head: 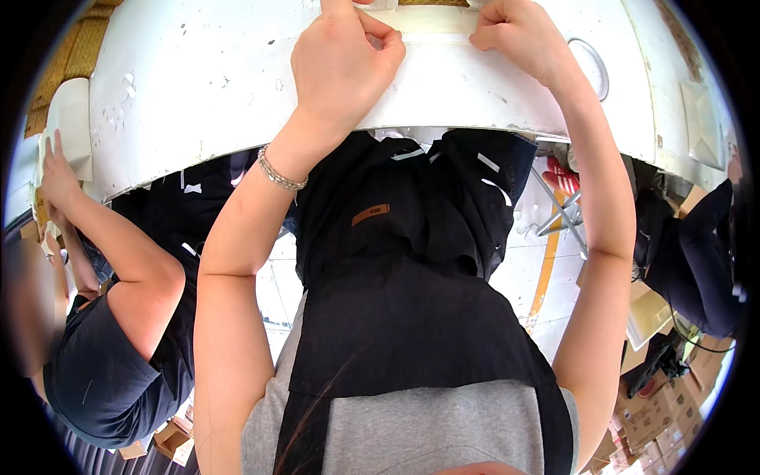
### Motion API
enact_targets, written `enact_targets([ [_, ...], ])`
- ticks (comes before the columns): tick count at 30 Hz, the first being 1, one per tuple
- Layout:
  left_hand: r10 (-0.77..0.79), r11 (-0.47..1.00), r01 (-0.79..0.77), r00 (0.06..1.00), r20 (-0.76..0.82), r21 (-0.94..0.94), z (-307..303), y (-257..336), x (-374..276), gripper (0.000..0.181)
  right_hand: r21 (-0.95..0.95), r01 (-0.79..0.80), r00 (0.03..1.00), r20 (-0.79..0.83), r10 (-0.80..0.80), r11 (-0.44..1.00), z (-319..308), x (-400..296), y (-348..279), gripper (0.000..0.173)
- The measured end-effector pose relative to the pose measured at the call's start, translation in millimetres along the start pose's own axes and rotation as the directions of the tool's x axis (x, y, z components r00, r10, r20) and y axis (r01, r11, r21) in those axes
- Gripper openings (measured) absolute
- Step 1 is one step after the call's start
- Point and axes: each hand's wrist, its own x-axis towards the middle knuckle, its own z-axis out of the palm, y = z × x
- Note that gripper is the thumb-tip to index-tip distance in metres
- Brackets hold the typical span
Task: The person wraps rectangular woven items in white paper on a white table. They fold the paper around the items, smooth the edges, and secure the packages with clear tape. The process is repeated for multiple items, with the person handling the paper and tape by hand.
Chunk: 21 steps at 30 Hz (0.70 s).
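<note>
A pale cream paper piece (pixel 436 22) with a white strip (pixel 439 38) along its near edge lies on the white table (pixel 225 107), running off the top of the picture. My left hand (pixel 350 68) is at the strip's left end, thumb and fingertip pinched together there. At the other end, my right hand (pixel 519 35) has its curled fingers and thumb on the same edge. Some fingertips of both hands are cut off or hidden at the top. A ring-shaped object (pixel 591 68), perhaps a tape roll, sits beside my right wrist and is partly covered by it.
To the left, a co-worker's hand (pixel 59 172) touches a white paper piece (pixel 74 127). Flat pale packets (pixel 700 124) lie at the table's right end, near another person's dark sleeve (pixel 706 237). Metal folding legs (pixel 564 208) and cardboard boxes (pixel 653 409) stand below on the right.
</note>
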Motion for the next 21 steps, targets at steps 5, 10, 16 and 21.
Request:
enact_targets([
  [5, 0.013, 0.998, -0.014, 1.0, 0.018, 0.069, -0.5, 2.7, -1.0, 0.037, -0.028, -0.01, 1.0, 0.023, 0.011, 1.0, -0.4, -0.7, -1.6, 0.021],
  [10, 0.05, 0.995, -0.05, 0.999, 0.009, 0.083, 0.1, 0.1, -1.6, 0.037, -0.036, 0.001, 1.0, 0.004, 0.0, 0.999, 0.1, -3.9, -3.7, 0.019],
  [16, 0.199, 0.953, -0.198, 0.98, 0.019, 0.231, -0.6, 3.1, -1.8, 0.031, -0.085, 0.052, 0.998, -0.025, -0.055, 0.995, 3.7, -4.4, -2.7, 0.018],
  [21, 0.343, 0.853, -0.343, 0.936, 0.072, 0.394, -1.5, 8.6, 5.1, 0.024, -0.231, -0.021, 0.998, 0.051, 0.033, 0.973, 1.9, 1.6, -9.7, 0.019],
])
